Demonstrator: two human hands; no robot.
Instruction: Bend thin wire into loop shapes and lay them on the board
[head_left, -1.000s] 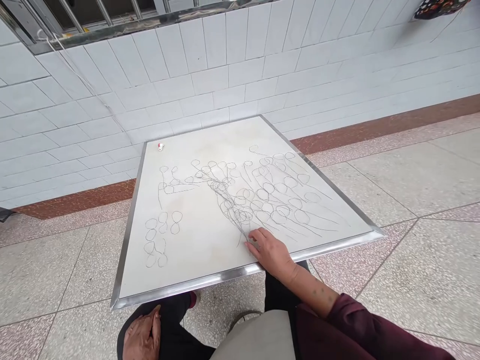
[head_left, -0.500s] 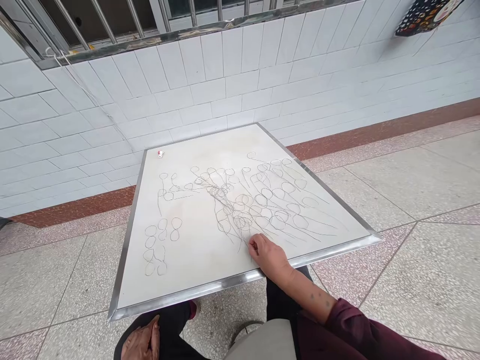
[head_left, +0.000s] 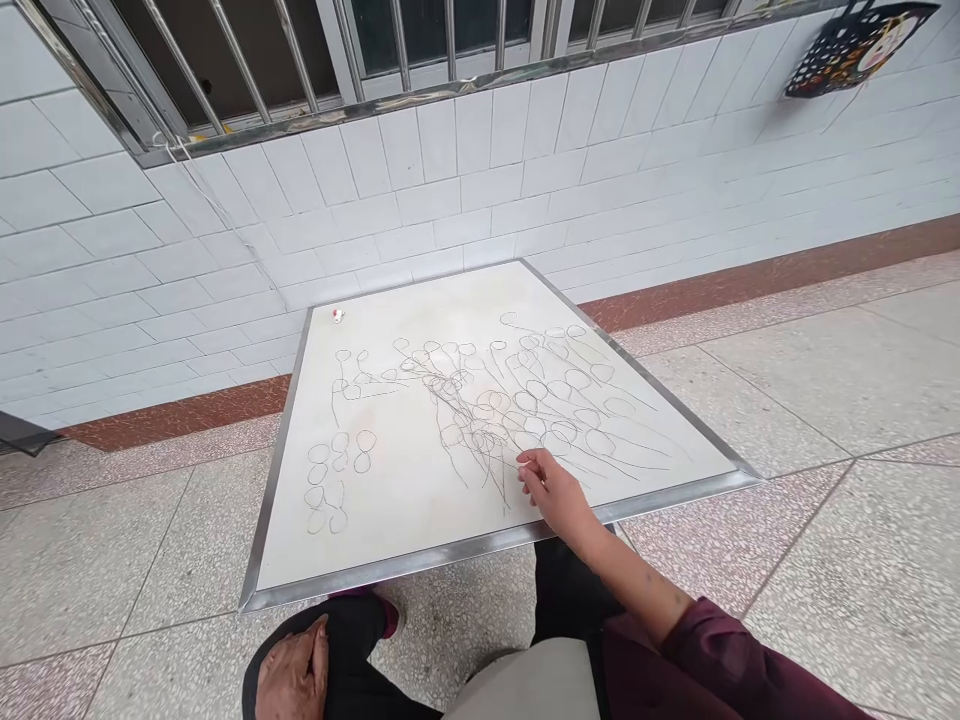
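Thin dark wires bent into loops with long tails (head_left: 536, 400) lie in a tangled spread over the middle and right of a white table (head_left: 405, 530). My right hand (head_left: 551, 490) hovers at the near edge of that spread, fingers curled but apart, with nothing visible in them. On the table's left side, several double-loop pieces (head_left: 364, 450) lie in a small group. Above them sit several more looped wires (head_left: 345, 387). My left hand (head_left: 294, 675) rests on my left knee, away from the table, its fingers lying flat and holding nothing visible.
A small white and red object (head_left: 337, 316) sits at the table's far left corner. Behind the table is a white tiled wall (head_left: 450, 215) with a barred window. A patterned bag (head_left: 855, 50) hangs at the upper right. A metal rim (head_left: 450, 552) borders the table.
My right hand has loosened from a pinch and lifted slightly away from the wires. The camera view has shifted a little. My left hand still rests on the knee.
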